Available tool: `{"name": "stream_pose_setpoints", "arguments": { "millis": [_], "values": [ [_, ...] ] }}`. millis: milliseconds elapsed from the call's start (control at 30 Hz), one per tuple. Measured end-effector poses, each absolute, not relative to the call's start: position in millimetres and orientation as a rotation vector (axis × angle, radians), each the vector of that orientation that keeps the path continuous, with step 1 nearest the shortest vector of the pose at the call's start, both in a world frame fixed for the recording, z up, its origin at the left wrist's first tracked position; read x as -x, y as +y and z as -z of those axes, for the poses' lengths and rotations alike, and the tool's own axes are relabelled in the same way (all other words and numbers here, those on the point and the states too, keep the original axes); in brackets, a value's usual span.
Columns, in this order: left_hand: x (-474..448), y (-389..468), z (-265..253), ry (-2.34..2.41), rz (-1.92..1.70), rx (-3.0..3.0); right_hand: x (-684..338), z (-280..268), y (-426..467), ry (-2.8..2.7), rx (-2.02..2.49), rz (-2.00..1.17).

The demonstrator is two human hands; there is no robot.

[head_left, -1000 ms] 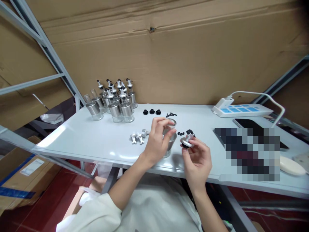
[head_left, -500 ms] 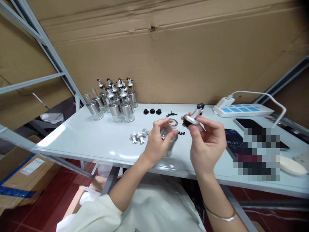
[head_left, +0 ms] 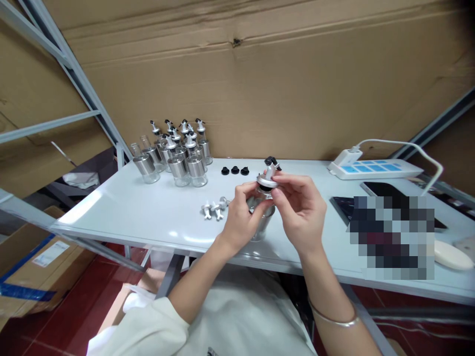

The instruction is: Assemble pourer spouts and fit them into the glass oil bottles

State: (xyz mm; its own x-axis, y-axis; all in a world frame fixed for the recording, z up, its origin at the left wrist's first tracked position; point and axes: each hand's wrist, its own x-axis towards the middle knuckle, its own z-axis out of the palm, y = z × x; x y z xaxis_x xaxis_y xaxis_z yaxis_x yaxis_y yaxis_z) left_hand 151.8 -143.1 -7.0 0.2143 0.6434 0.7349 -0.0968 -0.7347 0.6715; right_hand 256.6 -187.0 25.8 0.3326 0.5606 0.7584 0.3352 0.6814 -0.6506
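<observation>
A glass bottle with a steel band (head_left: pixel 264 223) stands upright near the table's front edge. My left hand (head_left: pixel 242 212) is closed around its neck and shoulder. At the mouth of this bottle sits a silver pourer spout (head_left: pixel 267 181) with a black tip, pinched by the fingers of my right hand (head_left: pixel 302 210). Whether its black stopper is fully inside the neck, I cannot tell. Beyond my left hand lie several silver spout pieces (head_left: pixel 212 211), one partly hidden by the fingers. Farther back, black stoppers (head_left: pixel 235 170) form a short row.
Several banded bottles (head_left: pixel 179 170) crowd the back left of the white table (head_left: pixel 122 212), most topped with pourers. On the right are a power strip (head_left: pixel 374 169) with a white cable, a phone (head_left: pixel 389 195), a blurred-out patch and a cream oval object (head_left: pixel 453 255).
My right hand has moved left with the pourer spout, bringing it from beside the bottle onto its mouth. My left hand has kept its hold on the bottle.
</observation>
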Motion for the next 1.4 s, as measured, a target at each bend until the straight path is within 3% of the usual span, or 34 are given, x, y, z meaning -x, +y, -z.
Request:
{"name": "stream_pose_setpoints", "arguments": {
  "millis": [833,1200,1400],
  "values": [
    [-148.4,-138.5,9.2,0.390,-1.557,-1.932,-264.0,-26.3,-195.0,-1.457,1.022,0.073],
    [-141.5,-140.3,14.1,0.418,-1.298,-1.997,-259.2,-16.7,-192.3,-1.500,1.042,0.182],
    [-142.9,-138.0,14.3,0.417,-1.331,-2.012,-257.6,-12.4,-188.5,-1.485,1.037,0.196]
  ]
}}
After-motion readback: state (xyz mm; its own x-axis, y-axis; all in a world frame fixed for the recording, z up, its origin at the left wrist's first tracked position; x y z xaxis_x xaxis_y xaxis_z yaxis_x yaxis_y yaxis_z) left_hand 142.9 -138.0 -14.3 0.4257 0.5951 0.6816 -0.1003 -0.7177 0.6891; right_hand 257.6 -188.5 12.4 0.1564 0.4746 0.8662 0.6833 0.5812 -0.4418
